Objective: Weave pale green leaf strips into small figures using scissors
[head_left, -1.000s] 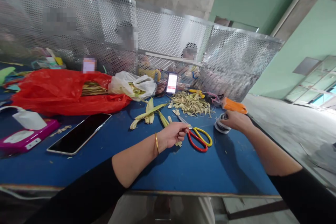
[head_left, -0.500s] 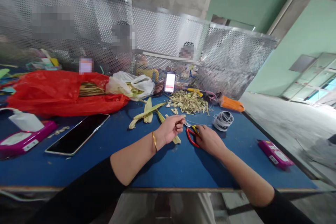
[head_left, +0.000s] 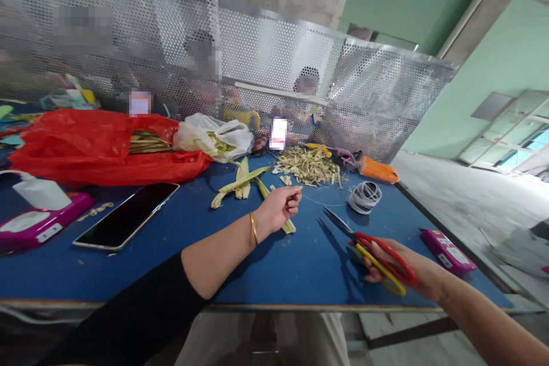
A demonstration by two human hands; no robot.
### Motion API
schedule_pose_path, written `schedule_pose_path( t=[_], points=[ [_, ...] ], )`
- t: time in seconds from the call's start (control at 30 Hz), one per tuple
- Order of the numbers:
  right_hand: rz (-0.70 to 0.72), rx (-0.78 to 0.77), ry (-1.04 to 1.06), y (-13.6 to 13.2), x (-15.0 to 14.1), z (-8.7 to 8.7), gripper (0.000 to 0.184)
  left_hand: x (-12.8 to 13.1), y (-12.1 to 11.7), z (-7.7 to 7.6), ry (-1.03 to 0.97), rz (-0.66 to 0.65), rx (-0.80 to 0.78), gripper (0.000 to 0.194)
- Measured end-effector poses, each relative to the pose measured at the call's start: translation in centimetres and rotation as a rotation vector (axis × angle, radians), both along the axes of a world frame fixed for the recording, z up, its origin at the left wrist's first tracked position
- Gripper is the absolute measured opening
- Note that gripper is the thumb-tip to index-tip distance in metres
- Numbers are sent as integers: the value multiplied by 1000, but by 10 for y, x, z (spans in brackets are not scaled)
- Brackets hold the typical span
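No lettering, brand, number or sign can be read on anything here.

The left forearm reaches forward and inward, its wrist nearly straight; the left hand has its fingers curled toward the palm, the tips pinched together. The right forearm angles inward too, and the right hand, nearer the torso and well apart from the left, is bent in a grip.

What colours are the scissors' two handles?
One red handle, one yellow handle; they show best in the current head view.
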State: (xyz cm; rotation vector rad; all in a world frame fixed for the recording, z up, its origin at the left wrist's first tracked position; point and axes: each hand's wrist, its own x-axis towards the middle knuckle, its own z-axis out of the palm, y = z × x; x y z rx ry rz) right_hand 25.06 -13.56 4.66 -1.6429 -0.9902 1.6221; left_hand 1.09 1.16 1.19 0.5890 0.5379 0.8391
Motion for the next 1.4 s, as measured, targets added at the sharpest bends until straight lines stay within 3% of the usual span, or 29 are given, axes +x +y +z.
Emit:
schedule_pose_path(
  t=[0.17,0.27,0.4,0.6,0.8,0.97,1.07,1.13,1.23,1.4],
  points=[
    [-69,-59,255,-5,0,4,44,0,-1,0,14,7,8,21],
    [-72,-107,256,8,-5,8,43,-1,-2,0,25,5,24,21],
    [-59,-57,158,30,-13,3,45,0,-3,0,51,-3,54,21],
    [65,97,-272,57,-15,-11,44,1,-5,-2,115,-5,100,18],
    [289,227,-1201,67,-17,-9,28,2,-6,-3,201,-39,125,21],
    [373,286,-1403,69,-30,2,13,3,-13,-2,367,-76,270,26],
    [299,494,-1224,78,-42,6,19,5,-17,-1,434,-21,394,25],
    [221,667,-833,87,-52,3,30,6,-18,-2,436,10,439,26],
    [189,720,-357,101,-69,-8,29,6,-17,-2,444,51,477,27],
    [109,754,-224,114,-82,-23,23,4,-14,-1,548,152,560,24]
  ],
)
